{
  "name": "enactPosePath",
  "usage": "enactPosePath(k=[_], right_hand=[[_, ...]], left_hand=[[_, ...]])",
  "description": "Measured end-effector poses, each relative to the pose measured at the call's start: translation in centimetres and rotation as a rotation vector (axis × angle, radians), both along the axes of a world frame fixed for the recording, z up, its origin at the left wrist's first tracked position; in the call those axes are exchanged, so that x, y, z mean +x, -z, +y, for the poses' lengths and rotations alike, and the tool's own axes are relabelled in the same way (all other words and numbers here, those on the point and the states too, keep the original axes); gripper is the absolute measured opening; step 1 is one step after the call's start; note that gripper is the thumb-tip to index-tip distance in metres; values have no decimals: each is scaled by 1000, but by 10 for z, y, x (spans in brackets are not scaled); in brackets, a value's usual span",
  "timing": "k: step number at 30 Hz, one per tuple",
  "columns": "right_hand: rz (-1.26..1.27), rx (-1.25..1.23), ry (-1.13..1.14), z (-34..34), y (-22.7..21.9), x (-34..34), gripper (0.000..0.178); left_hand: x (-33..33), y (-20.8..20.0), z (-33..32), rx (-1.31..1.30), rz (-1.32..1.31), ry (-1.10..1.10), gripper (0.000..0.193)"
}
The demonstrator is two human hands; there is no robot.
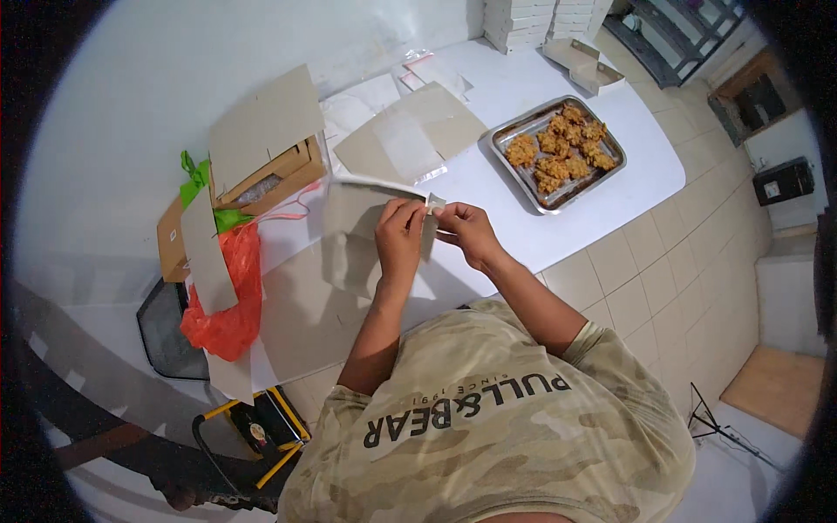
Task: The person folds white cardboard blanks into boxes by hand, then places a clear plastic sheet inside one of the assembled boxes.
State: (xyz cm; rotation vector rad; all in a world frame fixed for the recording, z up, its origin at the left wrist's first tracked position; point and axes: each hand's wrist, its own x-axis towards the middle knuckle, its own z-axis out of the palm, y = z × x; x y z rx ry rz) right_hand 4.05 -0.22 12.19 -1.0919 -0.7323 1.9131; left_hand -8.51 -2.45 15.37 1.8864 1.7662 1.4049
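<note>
In front of my body lies a partly folded grey cardboard box point(356, 228) with a white raised edge. My left hand point(401, 237) pinches the box's near right corner between thumb and fingers. From the right, my right hand point(468, 234) closes on the same corner, its fingertips almost touching the left ones. The exact fold between the fingertips is too small to make out. To the right of my hands is a metal tray point(547, 207) with several crisp, golden-brown fried pieces point(553, 168).
Flat cardboard point(370, 144) and clear plastic sheets point(410, 150) lie beyond my hands. An open brown carton point(292, 174) and a red plastic bag point(231, 296) stand left. White box stacks point(519, 24) and an open small box point(588, 68) are at the table's far end.
</note>
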Motion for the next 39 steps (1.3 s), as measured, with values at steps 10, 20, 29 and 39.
enactPosePath(k=[10, 20, 29, 39], right_hand=[[-36, -138, -10, -39, 69, 46, 13], [-51, -162, -85, -54, 114, 74, 16], [172, -428, -14, -43, 122, 83, 14], [-748, 642, -687, -15, 107, 129, 15]], left_hand=[[25, 54, -9, -645, -71, 254, 9], [49, 93, -22, -859, -151, 276, 14], [76, 104, -34, -497, 229, 236, 11], [106, 102, -51, -462, 206, 93, 15]])
